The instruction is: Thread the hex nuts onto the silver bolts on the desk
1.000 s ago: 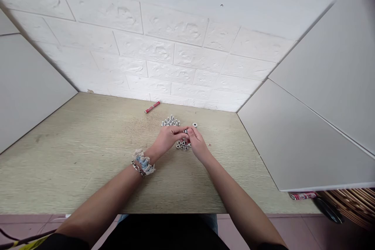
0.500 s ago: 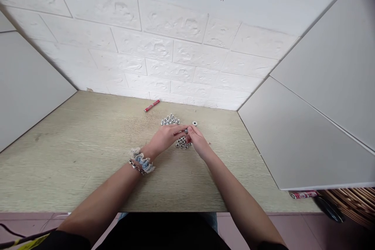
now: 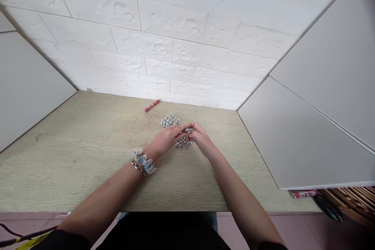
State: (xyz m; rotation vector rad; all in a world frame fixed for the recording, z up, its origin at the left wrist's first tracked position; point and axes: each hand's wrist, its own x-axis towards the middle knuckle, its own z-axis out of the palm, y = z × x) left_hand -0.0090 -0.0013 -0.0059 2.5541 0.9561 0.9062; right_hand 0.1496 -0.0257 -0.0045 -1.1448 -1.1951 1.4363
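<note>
My left hand [image 3: 168, 139], palm down with fingers stretched together to the right, pinches a silver bolt [image 3: 189, 130] at its head end. A nut or washer seems to sit on the bolt near the fingertips, too small to make out. From the right, my right hand [image 3: 200, 136] curls its fingers and thumb around the bolt's shank, which shows between them. Just below both hands lies a cluster of silver nuts [image 3: 182, 145], partly covered by the fingers. Behind my left hand several bolts [image 3: 170, 120] stand upright in a group.
A red marker pen [image 3: 151, 105] lies near the white brick-patterned wall [image 3: 158, 47]. Grey panels [image 3: 293, 125] border the wooden table [image 3: 88, 156] on both sides. At the right front edge are a red-patterned tube [image 3: 304, 194] and a dark object [image 3: 328, 208].
My right hand has loosened its pinch and shifted slightly right, showing more of the bolt's shank. It now covers the loose washer seen behind it before. My left hand has barely moved.
</note>
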